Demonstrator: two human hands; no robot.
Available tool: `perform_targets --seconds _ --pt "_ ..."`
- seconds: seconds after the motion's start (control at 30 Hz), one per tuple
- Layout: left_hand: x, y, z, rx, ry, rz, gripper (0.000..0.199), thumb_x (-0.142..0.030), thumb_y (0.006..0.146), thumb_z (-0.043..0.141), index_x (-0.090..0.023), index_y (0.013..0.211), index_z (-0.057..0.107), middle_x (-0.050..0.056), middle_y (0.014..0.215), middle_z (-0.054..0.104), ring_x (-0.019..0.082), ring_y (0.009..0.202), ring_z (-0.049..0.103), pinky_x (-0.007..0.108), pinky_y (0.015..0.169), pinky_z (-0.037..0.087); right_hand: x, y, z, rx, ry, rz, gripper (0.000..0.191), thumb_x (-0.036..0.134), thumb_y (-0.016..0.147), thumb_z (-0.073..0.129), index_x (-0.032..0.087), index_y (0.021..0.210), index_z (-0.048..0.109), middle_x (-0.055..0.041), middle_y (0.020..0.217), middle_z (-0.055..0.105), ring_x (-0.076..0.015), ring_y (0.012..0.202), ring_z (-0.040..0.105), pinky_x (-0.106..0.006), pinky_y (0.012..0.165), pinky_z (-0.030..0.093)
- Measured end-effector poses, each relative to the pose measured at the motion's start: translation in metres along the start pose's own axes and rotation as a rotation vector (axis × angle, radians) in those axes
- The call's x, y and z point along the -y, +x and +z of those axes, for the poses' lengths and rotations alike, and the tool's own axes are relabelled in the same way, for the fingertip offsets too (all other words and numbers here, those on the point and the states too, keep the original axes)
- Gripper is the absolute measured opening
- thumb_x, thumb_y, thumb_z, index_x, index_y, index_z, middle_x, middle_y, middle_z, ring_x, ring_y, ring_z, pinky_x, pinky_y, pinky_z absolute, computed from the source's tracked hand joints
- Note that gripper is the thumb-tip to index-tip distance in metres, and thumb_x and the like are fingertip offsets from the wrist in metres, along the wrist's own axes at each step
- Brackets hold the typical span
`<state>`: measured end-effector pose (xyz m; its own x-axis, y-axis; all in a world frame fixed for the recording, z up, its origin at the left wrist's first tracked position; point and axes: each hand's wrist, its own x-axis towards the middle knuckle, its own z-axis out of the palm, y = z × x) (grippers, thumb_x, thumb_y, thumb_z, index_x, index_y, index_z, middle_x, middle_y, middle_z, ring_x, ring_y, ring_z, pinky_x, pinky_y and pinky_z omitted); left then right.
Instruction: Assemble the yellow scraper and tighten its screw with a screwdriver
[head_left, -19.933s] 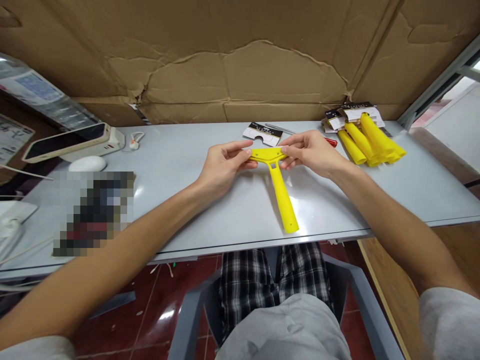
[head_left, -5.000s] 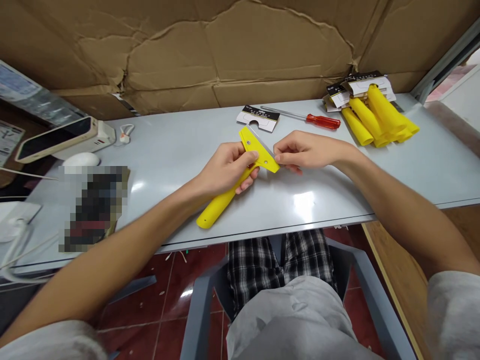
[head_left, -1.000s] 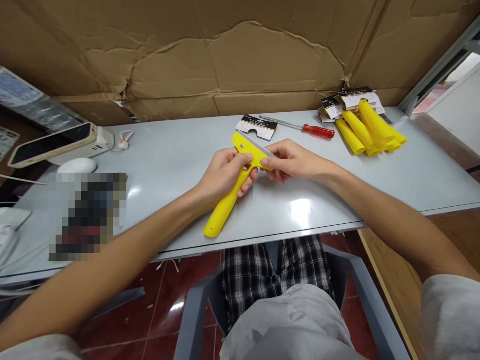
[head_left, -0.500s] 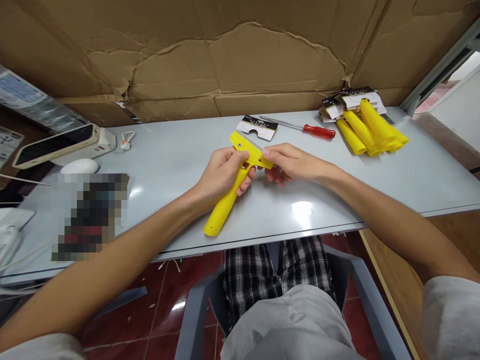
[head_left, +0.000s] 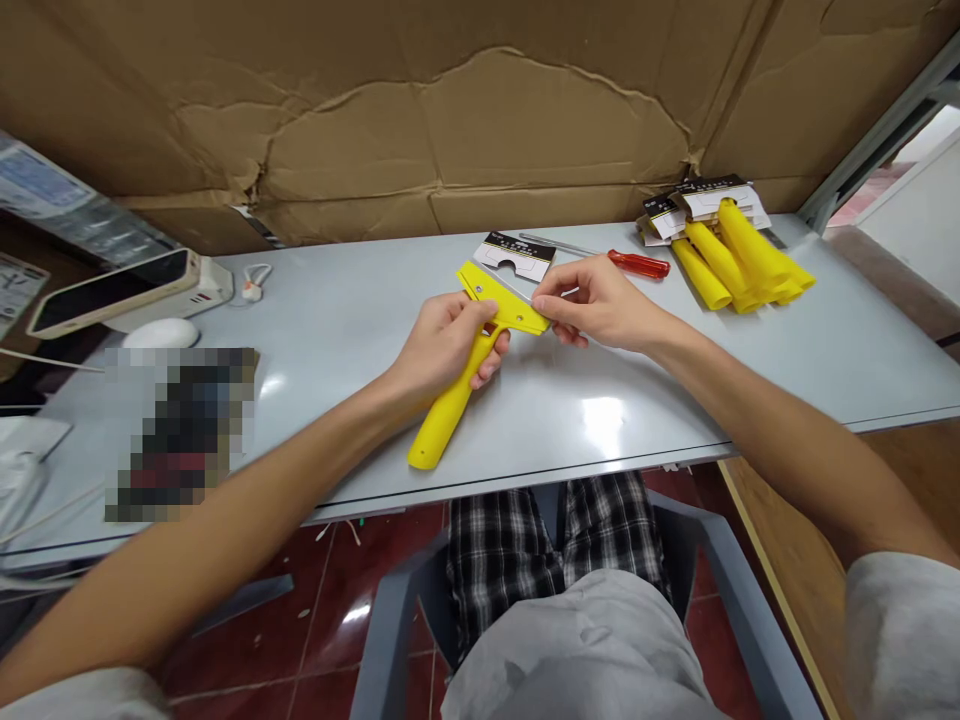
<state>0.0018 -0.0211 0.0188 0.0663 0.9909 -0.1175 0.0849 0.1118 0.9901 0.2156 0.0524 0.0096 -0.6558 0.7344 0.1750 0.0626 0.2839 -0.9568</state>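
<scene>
My left hand (head_left: 450,342) is closed round the neck of a yellow scraper (head_left: 448,422), thumb on its head. The scraper lies slanted, handle end toward the table's front edge, a metal blade strip along its far side and two screws in its head. My right hand (head_left: 592,303) pinches the right end of the scraper head near the blade, with thumb and index finger together. Just behind the head is a black and white card (head_left: 517,257). A red-handled screwdriver (head_left: 637,264) rests behind my right hand, its shaft pointing left.
Several yellow handles (head_left: 724,262) with cards lie at the back right. On the left are a phone (head_left: 112,292) leaning on a white device, a white mouse (head_left: 160,334), a small cable and a pixelated item (head_left: 184,435). Cardboard (head_left: 465,120) stands behind the table (head_left: 337,300).
My right hand has shifted slightly up and right, its fingers drawn from under the head to its right corner, uncovering the right screw. My left hand and the scraper have barely moved.
</scene>
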Motion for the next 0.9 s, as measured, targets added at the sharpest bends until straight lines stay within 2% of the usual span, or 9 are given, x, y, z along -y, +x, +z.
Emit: perform_targets --seconds 0.27,0.6,0.77,0.9 --pt "-0.001 -0.003 0.005 -0.024 0.004 -0.021 0.029 -0.024 0.105 0.052 -0.019 0.078 0.062 0.002 0.067 0.067 0.009 0.037 0.05 0.022 0.035 0.039 -0.001 -0.001 -0.008 0.048 -0.016 -0.017 0.022 0.031 0.099 0.085 0.015 0.087 0.076 -0.001 0.066 0.068 -0.0114 0.055 0.062 -0.023 0.047 0.05" --pt "-0.003 -0.001 0.004 -0.036 0.028 -0.031 0.026 -0.024 0.103 0.054 -0.02 0.079 0.061 0.002 0.067 0.067 0.009 0.037 0.051 0.022 0.035 0.038 0.0 -0.002 -0.007 0.051 0.008 0.016 0.027 0.037 0.101 0.086 0.014 0.089 0.076 -0.0007 0.066 0.067 -0.0112 0.057 0.063 -0.021 0.047 0.051" --pt "0.0 -0.001 0.001 -0.028 0.013 0.009 0.024 -0.023 0.103 0.056 -0.02 0.08 0.062 0.002 0.068 0.067 0.01 0.038 0.051 0.023 0.036 0.038 -0.003 0.0 -0.004 0.037 0.019 0.034 0.03 0.04 0.1 0.088 0.015 0.089 0.075 -0.0024 0.077 0.073 -0.0106 0.059 0.067 -0.02 0.045 0.053" --pt "0.0 -0.001 -0.001 -0.053 0.012 0.026 0.024 -0.023 0.104 0.056 -0.021 0.079 0.06 0.001 0.068 0.067 0.009 0.038 0.051 0.022 0.035 0.039 0.0 0.0 0.002 0.116 0.073 0.121 0.041 0.05 0.103 0.084 0.014 0.087 0.074 -0.0067 0.086 0.079 -0.009 0.057 0.067 -0.019 0.046 0.054"
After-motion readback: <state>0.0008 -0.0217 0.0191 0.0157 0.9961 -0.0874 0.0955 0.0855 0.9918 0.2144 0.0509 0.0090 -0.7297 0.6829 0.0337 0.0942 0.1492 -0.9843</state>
